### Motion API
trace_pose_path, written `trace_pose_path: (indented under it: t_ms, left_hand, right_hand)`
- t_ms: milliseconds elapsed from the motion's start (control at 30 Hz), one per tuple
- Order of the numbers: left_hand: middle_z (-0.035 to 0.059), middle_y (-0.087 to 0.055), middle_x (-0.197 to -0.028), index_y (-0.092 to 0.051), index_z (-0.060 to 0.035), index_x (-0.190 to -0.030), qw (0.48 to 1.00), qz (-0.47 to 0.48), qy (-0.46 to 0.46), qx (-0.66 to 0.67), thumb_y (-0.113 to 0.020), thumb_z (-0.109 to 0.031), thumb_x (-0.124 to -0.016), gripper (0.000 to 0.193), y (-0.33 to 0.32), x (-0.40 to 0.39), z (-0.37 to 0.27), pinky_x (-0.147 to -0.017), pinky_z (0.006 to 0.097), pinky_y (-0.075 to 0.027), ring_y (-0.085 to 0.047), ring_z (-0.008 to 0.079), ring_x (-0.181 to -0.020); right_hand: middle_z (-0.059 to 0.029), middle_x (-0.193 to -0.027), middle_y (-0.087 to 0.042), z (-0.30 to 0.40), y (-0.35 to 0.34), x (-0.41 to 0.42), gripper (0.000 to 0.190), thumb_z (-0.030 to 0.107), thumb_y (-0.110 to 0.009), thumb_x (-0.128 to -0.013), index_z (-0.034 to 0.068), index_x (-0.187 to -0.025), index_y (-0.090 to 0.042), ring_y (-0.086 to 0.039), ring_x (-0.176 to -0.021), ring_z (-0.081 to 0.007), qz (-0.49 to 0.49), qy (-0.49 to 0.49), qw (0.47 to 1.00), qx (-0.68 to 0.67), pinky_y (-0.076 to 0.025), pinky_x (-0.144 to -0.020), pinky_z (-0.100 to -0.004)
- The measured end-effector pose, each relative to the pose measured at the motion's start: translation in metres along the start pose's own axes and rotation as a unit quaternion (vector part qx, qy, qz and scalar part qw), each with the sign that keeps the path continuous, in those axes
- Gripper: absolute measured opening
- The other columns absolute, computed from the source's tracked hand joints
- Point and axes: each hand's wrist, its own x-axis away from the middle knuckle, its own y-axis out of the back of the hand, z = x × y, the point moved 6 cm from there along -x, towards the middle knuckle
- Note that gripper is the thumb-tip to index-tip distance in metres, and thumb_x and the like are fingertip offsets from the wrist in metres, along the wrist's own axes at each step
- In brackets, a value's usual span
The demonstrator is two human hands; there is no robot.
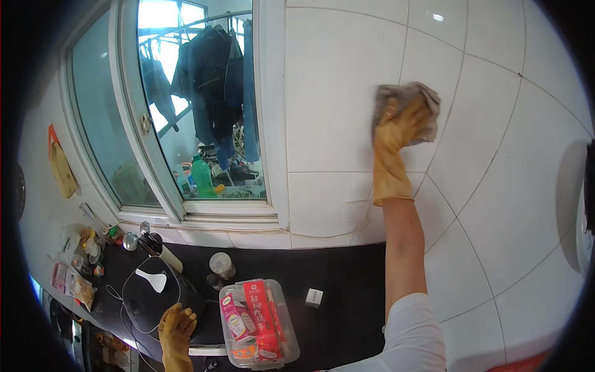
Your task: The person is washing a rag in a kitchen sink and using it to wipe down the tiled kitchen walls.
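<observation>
My right hand (399, 121), in a yellow rubber glove, presses a grey cloth (425, 93) against the white wall tiles (339, 93) to the right of the window. Hand and cloth are slightly blurred. Low in the picture, my left hand (176, 325) wears a matching glove. Its fingers are loosely bent, and nothing shows in them. It is beside the front edge of a black rice cooker (135, 302), and whether it touches the cooker is hard to tell. A white rice paddle (152, 280) lies on the cooker's lid.
On the black countertop (344, 269) stand a lidded clear plastic box (290, 335) with packets, a jar (222, 266), a small dark bottle (214, 281) and a small white box (314, 297). A utensil holder (170, 258) is behind the cooker. A cable (325, 236) runs below the sliding window (274, 139).
</observation>
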Motion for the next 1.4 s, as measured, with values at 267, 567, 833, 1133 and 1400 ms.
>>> trace_pose_path:
  t_ms: [267, 567, 833, 1133, 1400]
  left_hand:
    - [0.0127, -0.073, -0.099, -0.063, -0.0044, -0.119, 0.998, 0.062, -0.007, 0.016, -0.069, -0.038, -0.095, 0.041, -0.028, -0.006, 0.000, -0.081, 0.0356, -0.061, -0.073, 0.0250, -0.089]
    - [0.0137, -0.074, -0.102, -0.066, -0.0051, -0.120, 0.991, 0.129, -0.017, 0.036, -0.075, -0.040, -0.091, 0.046, -0.062, -0.007, -0.004, -0.083, 0.0393, -0.061, -0.074, 0.0273, -0.092]
    - [0.0135, -0.074, -0.104, -0.064, -0.0031, -0.122, 0.974, 0.223, -0.030, 0.001, -0.071, -0.037, -0.095, 0.044, -0.100, 0.008, -0.026, -0.084, 0.0373, -0.061, -0.074, 0.0252, -0.093]
    - [0.0157, -0.072, -0.114, -0.062, -0.0009, -0.129, 0.936, 0.346, -0.029, -0.052, -0.070, -0.038, -0.096, 0.050, -0.181, 0.044, -0.047, -0.096, 0.0366, -0.056, -0.071, 0.0236, -0.103]
    - [0.0170, -0.067, -0.127, -0.056, -0.0010, -0.139, 0.893, 0.430, -0.043, -0.130, -0.066, -0.041, -0.098, 0.058, -0.240, 0.081, -0.060, -0.105, 0.0394, -0.050, -0.066, 0.0251, -0.116]
  right_hand:
    - [-0.0254, -0.163, -0.027, 0.053, 0.012, -0.040, 0.077, 0.057, -0.063, -0.092, 0.016, -0.154, -0.042, -0.015, -0.153, -0.0458, 0.078, 0.072, 0.994, -0.008, -0.005, -0.120, -0.0678]
    - [-0.0229, -0.141, -0.053, 0.060, 0.015, 0.015, 0.060, 0.046, -0.068, -0.087, 0.018, -0.139, -0.058, -0.036, -0.141, -0.0492, 0.070, 0.182, 0.979, -0.052, -0.024, -0.114, -0.0691]
    - [-0.0185, -0.121, -0.062, 0.048, 0.027, 0.045, 0.039, 0.013, -0.071, -0.080, 0.010, -0.119, -0.065, -0.058, -0.115, -0.0399, 0.191, 0.095, 0.977, 0.004, -0.050, -0.093, -0.0473]
    - [-0.0117, -0.103, -0.066, -0.020, 0.070, 0.075, 0.025, -0.001, -0.059, -0.086, 0.001, -0.111, -0.060, -0.066, -0.090, -0.0217, 0.200, -0.223, 0.903, -0.308, -0.055, -0.078, -0.0347]
    - [-0.0097, -0.107, -0.068, 0.060, 0.174, 0.092, 0.035, 0.001, -0.058, -0.087, 0.001, -0.122, -0.061, -0.068, -0.091, -0.0187, 0.330, -0.488, 0.633, -0.502, -0.060, -0.079, -0.0342]
